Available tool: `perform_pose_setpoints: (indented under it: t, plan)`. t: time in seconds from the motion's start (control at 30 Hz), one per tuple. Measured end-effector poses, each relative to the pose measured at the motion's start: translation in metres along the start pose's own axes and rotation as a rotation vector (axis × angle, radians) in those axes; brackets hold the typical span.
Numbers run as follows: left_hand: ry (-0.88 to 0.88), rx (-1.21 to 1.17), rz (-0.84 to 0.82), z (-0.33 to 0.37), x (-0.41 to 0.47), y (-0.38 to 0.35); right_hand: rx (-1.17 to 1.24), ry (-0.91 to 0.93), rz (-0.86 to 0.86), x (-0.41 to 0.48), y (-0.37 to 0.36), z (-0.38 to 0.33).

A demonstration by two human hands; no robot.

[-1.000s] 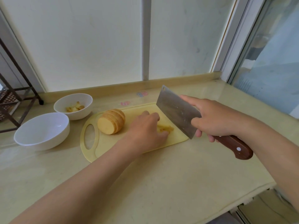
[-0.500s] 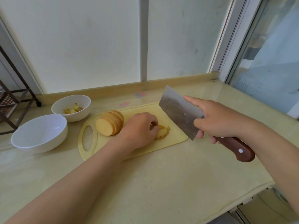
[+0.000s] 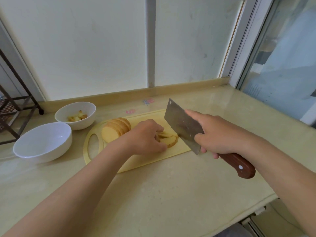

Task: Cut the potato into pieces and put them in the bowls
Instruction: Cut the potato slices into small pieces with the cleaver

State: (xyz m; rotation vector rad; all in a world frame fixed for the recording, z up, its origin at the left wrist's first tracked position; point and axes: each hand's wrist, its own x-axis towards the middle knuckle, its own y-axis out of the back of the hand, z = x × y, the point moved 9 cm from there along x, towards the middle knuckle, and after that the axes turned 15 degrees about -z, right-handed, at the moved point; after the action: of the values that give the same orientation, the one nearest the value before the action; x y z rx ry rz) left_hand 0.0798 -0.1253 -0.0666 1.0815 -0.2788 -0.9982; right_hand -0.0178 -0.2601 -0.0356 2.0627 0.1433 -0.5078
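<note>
Standing at a pale stone counter [image 3: 171, 194] beneath a frosted window, a person works with both bare hands over a yellow cutting board [image 3: 145, 160]. The left hand [image 3: 145, 135] reaches in from the lower left and rests near the middle of the board. Its fingers are curled down over a few loose slices [image 3: 171, 142] of potato and hold them flat against the board. The brown skin shows along the rim of the nearest slice.

The right hand [image 3: 220, 134] grips a broad steel cleaver [image 3: 183, 125] where the blade meets its reddish wooden handle [image 3: 239, 165]. The forefinger lies straight along the flat of the blade and the other fingers wrap underneath. The blade is tilted, with its cutting edge just to the right of the loose slices. I cannot tell from here whether it touches them.

At the left end of the board, beside its oval grip hole, the rest of the potato [image 3: 116, 131] lies on its side. It is cut into rounds that lean together like a sliced loaf.

Off the board to the left stand two white bowls. The small bowl [image 3: 80, 124], farther back, holds a few cut potato pieces [image 3: 77, 117]. The large bowl [image 3: 58, 151] sits nearer and further left. A dark metal rack [image 3: 10, 110] stands at the left edge of the counter.
</note>
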Motion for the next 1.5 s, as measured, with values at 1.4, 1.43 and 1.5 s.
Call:
perform_pose_setpoints:
  t: [1.4, 1.43, 1.5]
  plan:
    - [-0.322, 0.150, 0.245, 0.023, -0.005, -0.008, -0.020, 0.023, 0.018, -0.005, 0.002, -0.022]
    - [-0.348, 0.176, 0.247, 0.024, -0.006, -0.009, -0.022, 0.025, 0.013, -0.005, 0.001, -0.023]
    - [-0.379, 0.213, 0.247, 0.025, -0.007, -0.011, -0.034, 0.022, 0.004, -0.007, -0.002, -0.026]
